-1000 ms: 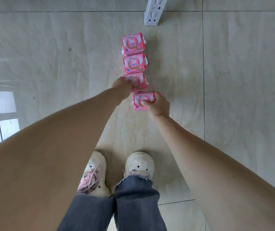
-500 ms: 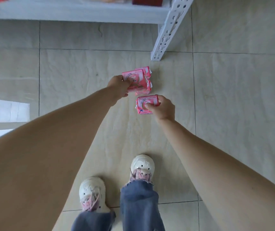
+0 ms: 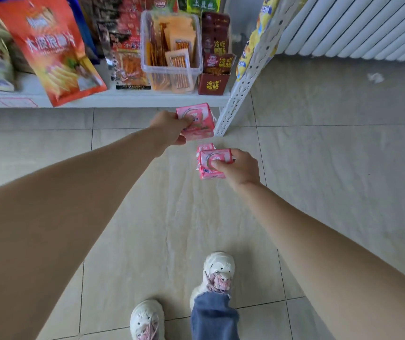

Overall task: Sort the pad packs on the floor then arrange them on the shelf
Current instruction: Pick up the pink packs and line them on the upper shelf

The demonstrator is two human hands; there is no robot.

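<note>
The right hand (image 3: 239,169) pinched two stacked pad packs (image 3: 212,164) above the floor (image 3: 331,192); beyond it, the left hand (image 3: 172,127) gripped a further stack (image 3: 197,121) just before the shelf (image 3: 103,100). The packs appeared light, soft and film-slick, best clamped across opposite faces.

The floor (image 3: 319,192) has pale beige tiles. A white shelf (image 3: 123,98) with snacks (image 3: 49,52) stands beyond the hands, and a white radiator (image 3: 358,25) is further right.
</note>
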